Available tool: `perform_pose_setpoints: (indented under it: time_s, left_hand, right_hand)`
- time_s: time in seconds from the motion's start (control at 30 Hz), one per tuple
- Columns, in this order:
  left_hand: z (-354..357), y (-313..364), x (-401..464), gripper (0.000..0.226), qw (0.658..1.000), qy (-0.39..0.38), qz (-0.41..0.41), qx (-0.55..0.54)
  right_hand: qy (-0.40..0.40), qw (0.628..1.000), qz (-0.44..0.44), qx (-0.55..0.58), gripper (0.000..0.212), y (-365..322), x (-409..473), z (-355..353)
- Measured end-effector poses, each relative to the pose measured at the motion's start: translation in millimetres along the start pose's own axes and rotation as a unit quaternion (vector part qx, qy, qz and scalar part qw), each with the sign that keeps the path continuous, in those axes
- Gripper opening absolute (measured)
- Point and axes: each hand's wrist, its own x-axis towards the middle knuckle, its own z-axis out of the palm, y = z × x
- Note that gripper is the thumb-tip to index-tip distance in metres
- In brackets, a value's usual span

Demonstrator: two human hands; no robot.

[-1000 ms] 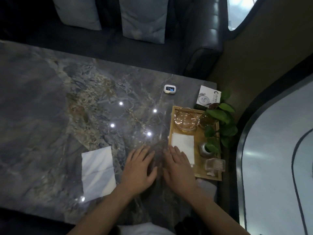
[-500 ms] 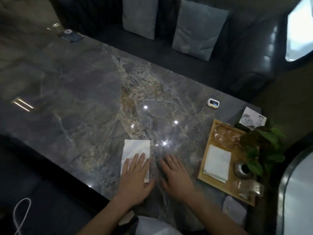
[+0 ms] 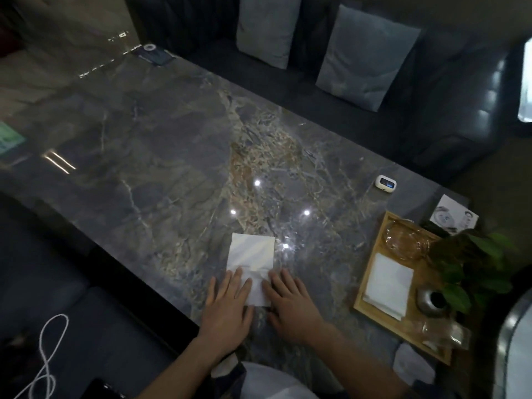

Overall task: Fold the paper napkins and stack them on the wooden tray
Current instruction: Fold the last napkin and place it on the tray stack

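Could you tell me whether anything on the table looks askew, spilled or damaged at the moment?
Nothing stands out. The napkin under both hands lies flat on the table, slightly creased, and the folded napkins sit neatly in the wooden tray. No spill shows.

White napkin point(image 3: 251, 259) on grey, gold-veined marble table point(image 3: 172, 156).

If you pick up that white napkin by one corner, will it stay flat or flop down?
The napkin would probably flop: it looks thin and already creases near the left hand and right hand. It likely slides easily on the shiny marble table.
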Motion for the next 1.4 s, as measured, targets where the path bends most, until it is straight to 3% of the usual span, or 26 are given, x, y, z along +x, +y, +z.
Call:
perform_pose_setpoints:
  time_s: [0.23, 0.47, 0.6, 0.73, 0.9, 0.97, 1.07, 1.13, 1.27, 1.33, 1.4]
  left_hand:
    - [-2.1, 5.5, 3.7, 0.058, 0.998, 0.047, 0.037, -0.027]
    - [-0.9, 7.8, 10.8, 0.063, 0.978, 0.047, 0.045, -0.198]
    - [-18.6, 19.3, 10.4, 0.050, 0.932, 0.083, 0.000, -0.353]
    - [-31.9, 23.4, 15.3, 0.040, 0.874, 0.052, -0.046, -0.481]
    - [-45.4, 28.7, 21.3, 0.025, 0.822, 0.019, -0.116, -0.557]
    - [-47.8, 33.6, 23.3, 0.021, 0.788, 0.010, -0.154, -0.596]
    - [-52.2, 41.1, 25.3, 0.018, 0.711, -0.004, -0.208, -0.672]
    - [-56.6, 45.1, 26.2, 0.018, 0.661, -0.024, -0.230, -0.714]
    - [-64.6, 48.4, 26.7, 0.024, 0.610, -0.060, -0.238, -0.753]
    - [-68.1, 50.8, 26.8, 0.031, 0.619, -0.046, -0.225, -0.751]
    - [-69.3, 52.7, 25.7, 0.055, 0.663, -0.026, -0.211, -0.718]
  right_hand:
    - [0.061, 0.995, -0.013, 0.076, 0.071, 1.7, -5.4, -5.0]
    - [0.154, 0.965, -0.040, 0.209, 0.049, 15.7, -8.2, -9.6]
    - [0.154, 0.923, 0.006, 0.352, 0.040, 24.0, -19.7, -18.4]
    - [0.118, 0.848, 0.068, 0.513, 0.016, 29.1, -32.5, -46.4]
    - [0.048, 0.746, 0.135, 0.651, 0.026, 40.4, -39.2, -62.8]
    - [0.042, 0.685, 0.172, 0.707, 0.030, 42.5, -37.1, -59.6]
    - [0.027, 0.635, 0.190, 0.748, 0.036, 42.0, -38.2, -56.4]
    - [0.028, 0.618, 0.189, 0.763, 0.031, 40.5, -40.8, -54.8]
    - [0.043, 0.592, 0.174, 0.786, 0.034, 34.7, -43.2, -50.6]
    - [0.062, 0.601, 0.163, 0.780, 0.033, 31.5, -45.1, -49.9]
    - [0.084, 0.624, 0.149, 0.762, 0.035, 30.3, -46.5, -46.3]
